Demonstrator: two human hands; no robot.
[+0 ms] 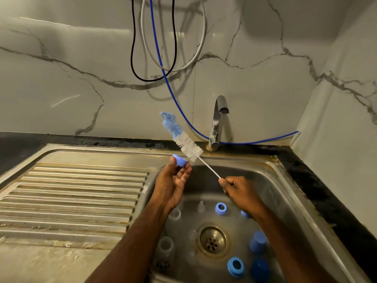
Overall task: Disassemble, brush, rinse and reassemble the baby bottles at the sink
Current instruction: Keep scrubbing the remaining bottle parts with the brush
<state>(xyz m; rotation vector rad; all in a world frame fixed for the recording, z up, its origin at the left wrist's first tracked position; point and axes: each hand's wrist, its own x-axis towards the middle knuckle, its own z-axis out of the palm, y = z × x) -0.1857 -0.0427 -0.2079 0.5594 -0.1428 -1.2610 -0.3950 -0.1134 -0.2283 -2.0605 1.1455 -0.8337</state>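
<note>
Marble-veined wall behind a steel sink (285,193); ribbed drainboard (81,193) to the left, tap (216,123) at the far rim, not running.

Left hand (170,184): fingers pinch a small blue cap (179,159) above the sink's far left edge. Which way its open side faces: cannot tell.

Right hand (240,190): fingers clenched round the near end of the brush (187,147), held in the air over the basin.

Brush axis: long axis runs from near right to far left, rising. Bristle head points up and away toward the wall, blue tip farthest, white bristles just beside the cap, wire stem toward the right hand.

Basin floor: blue rings (220,208), blue caps (257,244), clear bottles (165,245) and clear teats (201,206) lie loose around the drain (213,240). Bottles are already apart.

Risks (judgement):
- Cap held only by a pinch; a brush stroke pushing sideways could knock it down into the basin.
- Long springy stem, gripped at its end, may flick water off the bristles onto the wall.
- Clear teats are hard to see against steel; one could be missed.
</note>
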